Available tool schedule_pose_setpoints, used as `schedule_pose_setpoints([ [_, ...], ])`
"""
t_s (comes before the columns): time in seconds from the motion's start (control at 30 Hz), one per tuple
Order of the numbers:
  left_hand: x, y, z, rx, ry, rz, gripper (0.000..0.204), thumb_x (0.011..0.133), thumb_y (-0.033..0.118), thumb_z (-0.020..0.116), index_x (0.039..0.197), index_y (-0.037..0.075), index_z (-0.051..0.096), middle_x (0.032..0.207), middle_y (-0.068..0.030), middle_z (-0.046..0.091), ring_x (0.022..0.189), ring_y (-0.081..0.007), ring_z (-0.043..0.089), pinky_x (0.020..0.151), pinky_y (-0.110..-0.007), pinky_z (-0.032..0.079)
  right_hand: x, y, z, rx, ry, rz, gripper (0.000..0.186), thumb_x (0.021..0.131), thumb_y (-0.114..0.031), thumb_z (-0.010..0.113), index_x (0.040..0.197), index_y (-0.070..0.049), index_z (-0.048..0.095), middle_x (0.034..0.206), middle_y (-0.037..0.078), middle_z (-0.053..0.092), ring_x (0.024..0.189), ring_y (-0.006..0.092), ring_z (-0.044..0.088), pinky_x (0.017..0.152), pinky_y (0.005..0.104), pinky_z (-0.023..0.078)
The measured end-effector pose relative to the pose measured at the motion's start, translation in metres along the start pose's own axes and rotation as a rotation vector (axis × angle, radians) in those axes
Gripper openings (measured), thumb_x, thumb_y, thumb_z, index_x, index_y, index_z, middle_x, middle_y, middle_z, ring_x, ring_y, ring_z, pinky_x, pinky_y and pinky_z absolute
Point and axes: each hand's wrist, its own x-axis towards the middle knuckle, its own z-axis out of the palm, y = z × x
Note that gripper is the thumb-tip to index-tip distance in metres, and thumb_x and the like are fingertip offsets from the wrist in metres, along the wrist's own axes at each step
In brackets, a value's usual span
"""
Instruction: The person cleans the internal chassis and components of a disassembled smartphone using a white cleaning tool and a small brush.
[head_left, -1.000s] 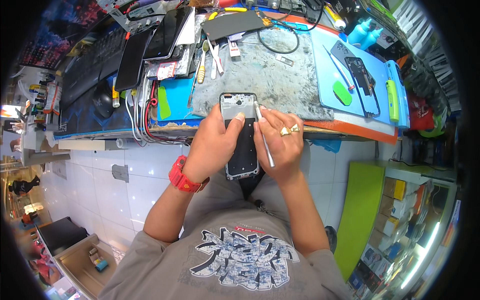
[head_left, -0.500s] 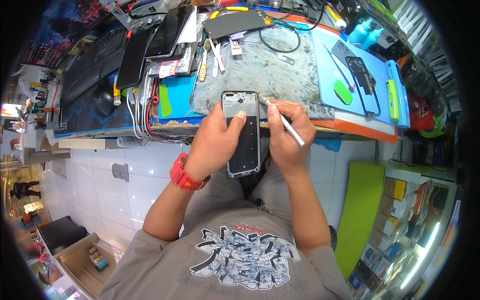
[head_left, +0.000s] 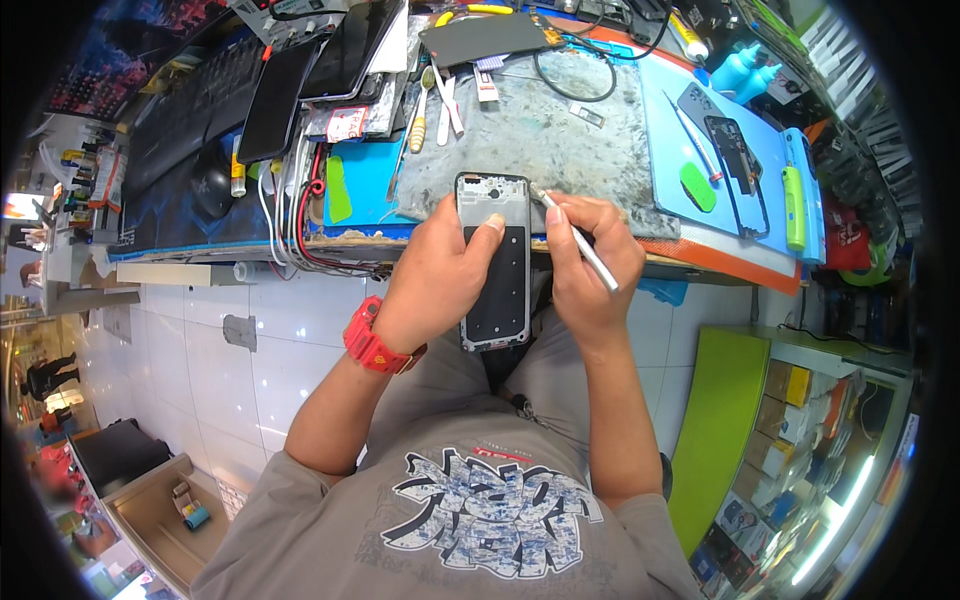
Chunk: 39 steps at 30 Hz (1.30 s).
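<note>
My left hand (head_left: 447,254) grips a phone frame (head_left: 497,275) by its left edge, its thumb lying across the grey upper part. The frame has a metal rim, a round hole near the top and a black lower area, and is held over my lap at the bench's front edge. In my right hand (head_left: 597,262) is a slim silver pen-shaped tool (head_left: 597,262), pinched between thumb and fingers. Its narrow tip is at the frame's upper right corner; whether it touches the rim is too small to tell.
A stained grey work mat (head_left: 540,130) covers the bench middle. Left of it lie a toothbrush (head_left: 419,115), dark phones (head_left: 277,105) and cables. At the right, a blue mat (head_left: 665,130) carries a phone housing (head_left: 735,170), a green pad (head_left: 697,187) and a green-handled tool (head_left: 793,205).
The whole view has shifted slightly, with the bench appearing further right. Both hands keep their grips, and the tool tip remains at the frame's upper right corner.
</note>
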Motion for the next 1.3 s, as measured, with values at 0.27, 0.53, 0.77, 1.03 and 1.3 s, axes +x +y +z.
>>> schedule_pose_setpoints([
  [0.27,0.000,-0.002,0.002,0.061,0.033,0.041,0.034,0.103,0.022,0.063,0.121,-0.008,0.060,0.103,-0.0290,0.074,0.096,-0.0424,0.074,0.085,-0.046,0.056,-0.020,-0.018,-0.018,-0.149,-0.086,-0.149,0.014,0.085,0.003,0.075,0.096,-0.003,0.068,0.096,0.014,0.078,0.086,0.0318,0.073,0.085,0.0459,0.051],
  [0.53,-0.004,0.017,-0.001,0.158,-0.009,-0.065,0.031,0.106,0.019,0.061,0.126,-0.005,0.060,0.111,-0.0155,0.073,0.100,-0.0190,0.067,0.091,-0.036,0.053,-0.055,-0.038,-0.039,-0.162,-0.159,-0.134,0.018,0.082,0.005,0.075,0.098,-0.002,0.067,0.098,0.015,0.078,0.086,0.0320,0.074,0.083,0.0455,0.049],
  [0.77,-0.004,0.016,0.002,0.160,0.008,-0.019,0.031,0.105,0.021,0.060,0.120,-0.007,0.058,0.098,-0.0262,0.074,0.087,-0.0380,0.074,0.081,-0.045,0.056,-0.078,-0.054,-0.058,-0.182,-0.217,-0.098,0.018,0.081,0.003,0.076,0.095,-0.001,0.065,0.099,0.015,0.078,0.087,0.0311,0.074,0.082,0.0446,0.049],
  [1.03,0.048,0.041,-0.010,0.081,0.033,0.244,0.028,0.106,0.019,0.060,0.118,-0.005,0.057,0.091,-0.0174,0.070,0.080,-0.0274,0.067,0.077,-0.042,0.053,-0.011,-0.036,-0.042,-0.225,-0.126,-0.296,0.022,0.081,0.003,0.077,0.099,-0.003,0.065,0.095,0.013,0.077,0.087,0.0305,0.073,0.085,0.0455,0.047],
  [1.3,0.076,0.008,-0.005,-0.012,0.131,0.360,0.031,0.105,0.021,0.062,0.122,-0.005,0.060,0.102,-0.0199,0.075,0.090,-0.0303,0.072,0.083,-0.041,0.055,-0.008,-0.016,-0.032,-0.177,-0.123,-0.167,0.010,0.084,0.002,0.074,0.092,-0.002,0.069,0.091,0.011,0.077,0.084,0.0291,0.072,0.082,0.0432,0.048],
])
